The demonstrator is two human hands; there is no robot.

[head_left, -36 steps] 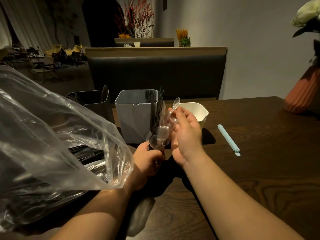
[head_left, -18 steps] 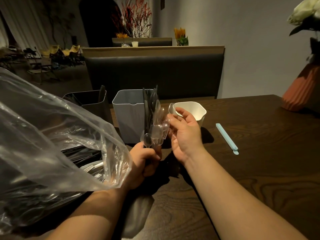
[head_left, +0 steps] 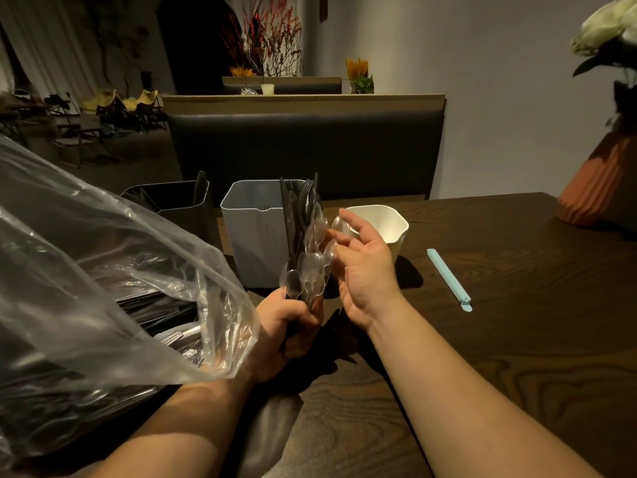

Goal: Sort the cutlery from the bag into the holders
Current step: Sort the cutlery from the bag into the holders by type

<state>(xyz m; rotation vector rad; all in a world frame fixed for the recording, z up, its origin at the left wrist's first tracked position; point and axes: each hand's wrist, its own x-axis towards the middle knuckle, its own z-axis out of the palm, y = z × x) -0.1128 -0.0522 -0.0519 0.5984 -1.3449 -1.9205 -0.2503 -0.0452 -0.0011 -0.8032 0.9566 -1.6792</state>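
A bundle of cutlery (head_left: 310, 257), clear spoons and black forks, stands upright in the left hand (head_left: 286, 332), whose fingers are curled tight round the handles, above the dark wooden surface (head_left: 517, 339). The right hand (head_left: 365, 267), just beside it, pinches a single clear spoon (head_left: 337, 223) at its fingertips. Behind stand a grey holder (head_left: 255, 236), a white holder (head_left: 389, 225) and a dark holder (head_left: 179, 208); the plastic bag (head_left: 103, 270) lies at left.

Looks like the dining room of a restaurant or café. Near, a dark wooden table (head_left: 499, 357); just behind it a padded booth bench (head_left: 303, 153), and farther back a ledge (head_left: 282, 80) with red branches (head_left: 275, 39) and yellow flowers (head_left: 356, 65). Far left, more chairs (head_left: 120, 108). On the table three holders (head_left: 253, 243); near left a big bag (head_left: 86, 270) of plastic cutlery (head_left: 162, 307).
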